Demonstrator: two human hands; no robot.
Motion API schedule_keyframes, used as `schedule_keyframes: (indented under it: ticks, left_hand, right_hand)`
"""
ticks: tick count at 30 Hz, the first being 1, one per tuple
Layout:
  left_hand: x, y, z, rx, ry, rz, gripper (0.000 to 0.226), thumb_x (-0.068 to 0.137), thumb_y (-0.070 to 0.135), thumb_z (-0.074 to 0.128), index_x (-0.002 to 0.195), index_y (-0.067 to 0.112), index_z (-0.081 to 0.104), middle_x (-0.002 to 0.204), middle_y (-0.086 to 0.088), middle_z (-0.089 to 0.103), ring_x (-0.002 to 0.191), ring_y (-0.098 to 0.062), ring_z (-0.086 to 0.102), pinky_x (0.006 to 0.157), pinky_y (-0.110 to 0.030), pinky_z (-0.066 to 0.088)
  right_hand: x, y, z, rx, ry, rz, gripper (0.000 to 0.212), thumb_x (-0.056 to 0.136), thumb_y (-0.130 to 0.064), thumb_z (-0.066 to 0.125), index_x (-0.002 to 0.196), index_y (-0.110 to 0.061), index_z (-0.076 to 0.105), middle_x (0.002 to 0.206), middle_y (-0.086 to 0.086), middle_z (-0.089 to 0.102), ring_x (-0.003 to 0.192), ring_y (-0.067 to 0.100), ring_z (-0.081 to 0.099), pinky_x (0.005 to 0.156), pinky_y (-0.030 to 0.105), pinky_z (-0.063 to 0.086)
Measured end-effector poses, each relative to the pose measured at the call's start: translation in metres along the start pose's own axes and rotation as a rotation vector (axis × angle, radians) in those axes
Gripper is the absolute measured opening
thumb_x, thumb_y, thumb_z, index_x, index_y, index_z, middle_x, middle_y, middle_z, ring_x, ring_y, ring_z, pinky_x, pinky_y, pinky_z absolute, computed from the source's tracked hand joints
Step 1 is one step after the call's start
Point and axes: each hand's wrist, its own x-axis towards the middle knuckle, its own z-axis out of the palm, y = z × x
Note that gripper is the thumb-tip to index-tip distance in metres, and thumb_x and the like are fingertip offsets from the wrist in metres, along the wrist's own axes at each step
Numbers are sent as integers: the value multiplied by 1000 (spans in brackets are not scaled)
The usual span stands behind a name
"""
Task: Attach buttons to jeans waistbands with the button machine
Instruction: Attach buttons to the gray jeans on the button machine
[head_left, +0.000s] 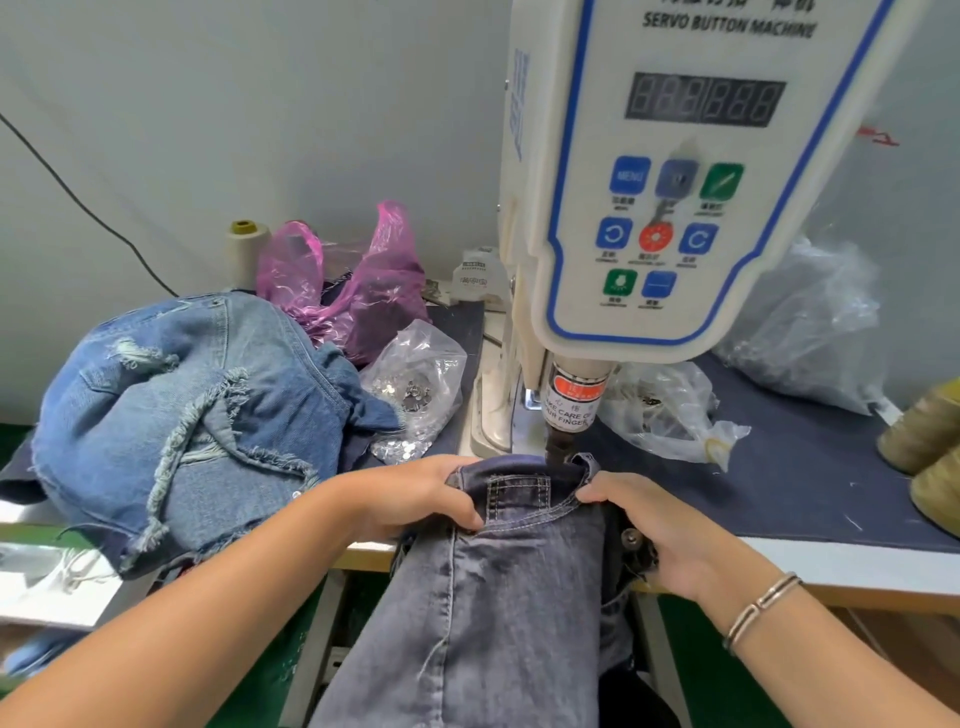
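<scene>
The table (810, 483) carries a dark blue cloth cover over a pale top with a light front edge, set against a plain grey-white wall (260, 104); green flooring shows below on both sides. A white servo button machine (670, 171) with blue trim stands at the centre back, its control panel showing a dark numeric display and coloured keys; its punch head (569, 410), bearing an orange label and a finger warning, points down at the table. To the left lies a heap of light blue distressed jeans (187, 415), frayed at the edges. Behind it stand a cream thread cone (244, 252) and a pink plastic bag (348, 286). A clear bag of metal buttons (415, 395) lies just beside the machine base on its left. Crumpled clear plastic bags (670, 410) lie to the right of the punch, with a larger one behind. Olive thread cones (930, 457) sit at the far right edge. The dark grey jeans (493, 597) hang over the table's front edge, the waistband (524, 480) lying directly under the punch tip. The left hand (415, 493) pinches the waistband on its left side, thumb on top, fingers curled under the fabric. The right hand (670, 530) grips the waistband's right end, fingers folded around the fly edge, where a metal button (630, 538) shows. A silver bangle (761, 608) circles the right wrist. Both forearms reach in from the lower frame.
</scene>
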Motion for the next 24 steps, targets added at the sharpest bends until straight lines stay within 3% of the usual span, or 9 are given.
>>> schedule_keyframes:
  ticks: [3,6,10,14,17,21,24]
  left_hand:
    - [5,-5,-1,-24,-8,-26,55,73,12,62,128,19,56,124,-13,65,112,-27,64,99,-40,50]
    - [7,-7,-4,-65,-31,40,62,74,17,65,135,20,51,131,-10,61,121,-29,58,105,-43,45]
    - [11,-2,-3,-93,-54,108,59,73,30,72,129,34,56,131,3,63,122,-18,59,99,-32,46]
    - [16,3,-2,-18,4,102,56,78,25,73,129,34,53,128,13,63,119,-6,59,94,-18,45]
    - [23,9,-1,-13,44,108,57,75,20,73,128,29,53,129,8,64,117,-8,60,93,-17,47]
    - [31,7,-2,-47,64,107,61,73,17,72,131,19,53,125,0,66,114,-16,63,96,-26,49]
    - [32,-1,-3,-128,51,111,57,74,16,72,128,22,55,122,0,68,112,-20,64,92,-29,51]
  right_hand:
    - [1,4,2,-18,27,24,8,70,-36,70,73,-31,76,87,-2,74,99,25,61,92,42,47]
    - [5,-2,-2,-57,47,-66,18,73,-37,68,85,-27,75,93,-6,74,105,26,60,98,44,43]
    - [13,-11,-8,-70,72,-142,19,82,-33,64,93,-21,74,100,-2,73,113,32,57,86,40,42]
    - [19,-10,-11,-5,87,-157,21,83,-32,64,90,-13,71,92,-3,74,99,23,64,79,35,42]
    - [23,-7,-13,110,103,-168,23,85,-29,64,95,-9,69,91,2,75,89,20,68,77,35,47]
    - [28,-5,-10,174,118,-179,16,88,-27,61,89,-16,74,90,3,75,92,23,67,79,36,50]
    - [30,-4,-9,189,76,-191,15,87,-27,63,85,-20,76,94,3,75,94,22,68,81,36,51]
